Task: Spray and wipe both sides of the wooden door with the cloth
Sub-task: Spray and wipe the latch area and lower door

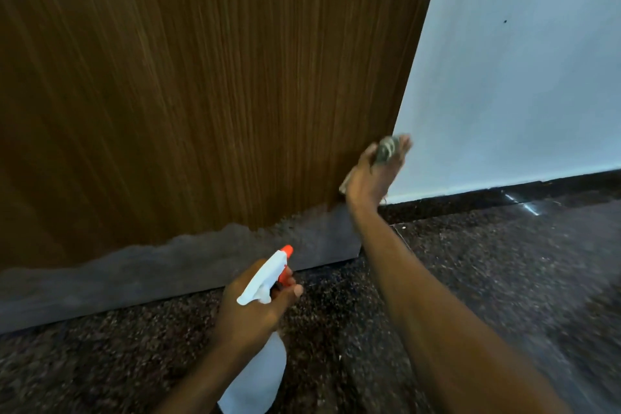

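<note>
The brown wooden door (188,87) fills the upper left; its bottom strip is worn to bare grey with a ragged edge. My right hand (373,178) holds a crumpled grey cloth (386,148) against the door's lower right corner, by its edge. My left hand (255,306) grips the neck of a white spray bottle (258,376) with a white head and orange nozzle (286,250), held low above the floor with the nozzle pointing toward the door's base. Most of the cloth is hidden under my right hand.
A pale blue-white wall (521,70) stands right of the door, with a dark skirting (470,193) along its foot. Dark speckled stone floor (470,279) spreads below and to the right.
</note>
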A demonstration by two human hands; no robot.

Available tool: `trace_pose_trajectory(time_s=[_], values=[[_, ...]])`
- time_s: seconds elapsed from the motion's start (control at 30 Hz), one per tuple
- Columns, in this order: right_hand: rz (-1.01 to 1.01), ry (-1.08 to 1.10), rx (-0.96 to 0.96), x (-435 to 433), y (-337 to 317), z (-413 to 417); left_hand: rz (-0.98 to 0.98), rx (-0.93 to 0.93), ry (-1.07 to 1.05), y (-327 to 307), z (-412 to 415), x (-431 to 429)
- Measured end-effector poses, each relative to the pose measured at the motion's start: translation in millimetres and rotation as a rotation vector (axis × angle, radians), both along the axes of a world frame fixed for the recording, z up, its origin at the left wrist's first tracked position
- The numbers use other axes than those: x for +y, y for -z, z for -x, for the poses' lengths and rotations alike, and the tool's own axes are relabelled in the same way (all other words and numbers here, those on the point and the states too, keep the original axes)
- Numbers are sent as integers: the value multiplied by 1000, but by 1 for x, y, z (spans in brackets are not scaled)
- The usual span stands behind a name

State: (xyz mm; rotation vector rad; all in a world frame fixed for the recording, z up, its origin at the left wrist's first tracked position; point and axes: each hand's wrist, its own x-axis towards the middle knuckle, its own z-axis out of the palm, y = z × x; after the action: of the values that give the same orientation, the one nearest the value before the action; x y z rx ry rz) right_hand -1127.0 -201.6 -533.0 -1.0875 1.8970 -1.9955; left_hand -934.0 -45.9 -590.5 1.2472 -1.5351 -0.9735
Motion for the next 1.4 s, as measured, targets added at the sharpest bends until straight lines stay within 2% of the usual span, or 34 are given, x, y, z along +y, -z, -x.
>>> trace_pose_trajectory(time_s=[0.1,0.17,0.23,0.3,0.43,0.5,0.57,0.63,0.73,0.8,0.83,0.87,0.93,1.0,1.03,1.1,1.17,1.23,1.27,1.3,1.4], values=[[87,101,426,-12,-33,-14,-25,15,-2,5,4,-1],[56,57,772,-13,-8,-15,-26,6,-8,5,8,-1],[-30,-34,925,-3,47,-12,-26,7,-8,4,12,-3],[-149,-106,792,14,111,-5,-37,-42,7,5,17,-6],[-263,-353,-16,43,179,17,-33,-327,-73,26,24,-7],[-332,-257,-261,43,173,26,-66,-387,-73,38,25,-6],[-297,-89,-364,34,149,22,-143,-276,-94,41,24,-7],[-187,-47,-335,23,119,1,-183,-106,-119,40,21,-9],[-84,-45,0,14,103,-37,-176,7,-115,33,20,-9],[-164,-68,181,15,131,-55,-191,70,-151,29,18,-9],[-240,-94,184,23,150,-60,-200,93,-179,28,16,-9],[-302,-145,96,29,168,-59,-205,109,-202,26,14,-9],[-378,-205,-264,29,190,-49,-219,113,-217,25,11,-6],[-367,-148,-549,14,187,-34,-216,119,-212,26,6,-4],[-344,-106,-600,7,175,-28,-206,121,-195,27,4,-3],[-281,-50,-464,0,147,-31,-199,107,-163,26,1,0],[-218,-95,-147,9,133,-50,-211,89,-144,26,0,1],[-229,-202,125,23,148,-73,-220,61,-143,26,0,-1],[-279,-258,174,29,167,-78,-229,51,-144,26,2,-2],[-346,-285,102,34,182,-79,-244,31,-154,27,4,-3],[-474,-223,-397,27,198,-59,-276,-141,-219,33,7,-4]])
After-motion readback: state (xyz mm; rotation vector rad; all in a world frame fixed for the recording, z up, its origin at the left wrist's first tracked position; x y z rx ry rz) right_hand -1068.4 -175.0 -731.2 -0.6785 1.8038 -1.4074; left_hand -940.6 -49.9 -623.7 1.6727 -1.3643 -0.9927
